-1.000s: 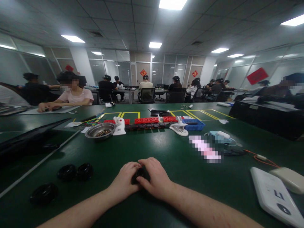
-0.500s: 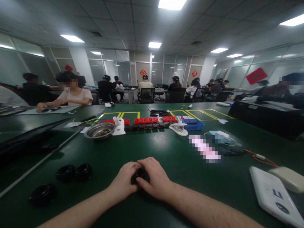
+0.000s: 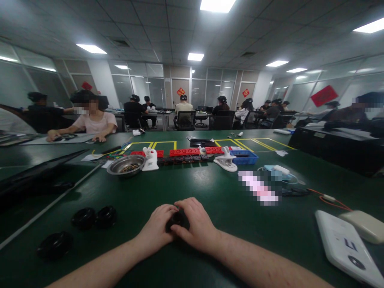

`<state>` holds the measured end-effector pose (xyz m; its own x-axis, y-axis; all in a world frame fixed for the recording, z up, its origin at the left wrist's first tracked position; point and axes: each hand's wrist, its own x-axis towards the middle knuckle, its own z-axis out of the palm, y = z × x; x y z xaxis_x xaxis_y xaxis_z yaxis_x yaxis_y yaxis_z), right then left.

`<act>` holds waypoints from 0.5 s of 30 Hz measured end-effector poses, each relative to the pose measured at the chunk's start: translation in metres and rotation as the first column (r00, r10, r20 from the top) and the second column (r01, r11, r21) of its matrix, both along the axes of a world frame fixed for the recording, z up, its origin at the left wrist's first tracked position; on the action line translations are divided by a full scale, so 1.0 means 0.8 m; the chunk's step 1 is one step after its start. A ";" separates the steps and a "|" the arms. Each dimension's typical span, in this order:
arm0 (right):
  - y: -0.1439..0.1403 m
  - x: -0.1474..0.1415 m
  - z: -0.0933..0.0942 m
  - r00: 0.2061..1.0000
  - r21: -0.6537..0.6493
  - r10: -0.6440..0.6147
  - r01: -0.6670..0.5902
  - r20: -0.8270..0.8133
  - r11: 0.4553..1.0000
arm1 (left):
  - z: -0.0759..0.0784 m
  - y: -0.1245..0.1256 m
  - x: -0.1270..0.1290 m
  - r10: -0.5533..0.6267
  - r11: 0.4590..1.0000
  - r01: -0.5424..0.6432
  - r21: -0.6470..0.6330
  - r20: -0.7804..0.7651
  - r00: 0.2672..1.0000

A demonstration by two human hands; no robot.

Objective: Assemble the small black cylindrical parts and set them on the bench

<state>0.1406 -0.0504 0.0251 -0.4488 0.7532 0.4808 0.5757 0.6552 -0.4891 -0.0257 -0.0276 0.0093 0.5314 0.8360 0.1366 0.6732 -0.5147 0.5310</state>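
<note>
Near the front edge of the dark green worktop (image 3: 228,208), both hands, left (image 3: 156,230) and right (image 3: 196,228), are closing around a small black round part (image 3: 177,219); it looks rigid, light, best pinched at its rim.

A small black part (image 3: 177,219) is held low over the green table (image 3: 228,208), near its front edge and about at the middle of the view. It is enclosed between the left hand (image 3: 157,230) and the right hand (image 3: 196,228), whose fingers are curled about it from both sides. Only a dark, rounded patch is seen between the fingers; its full shape cannot be told.
</note>
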 end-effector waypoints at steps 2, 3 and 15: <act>0.000 0.000 -0.001 1.000 -0.014 0.023 -0.023 0.004 1.000 | 0.002 -0.002 0.001 -0.002 1.000 0.002 -0.011 0.007 1.000; 0.000 0.000 -0.001 0.999 -0.017 0.049 -0.049 0.003 0.999 | 0.002 -0.002 0.001 -0.002 1.000 0.002 -0.013 0.012 1.000; -0.001 0.000 0.001 1.000 -0.009 0.031 -0.031 -0.003 0.999 | -0.003 0.000 -0.001 -0.014 1.000 0.014 0.020 0.016 1.000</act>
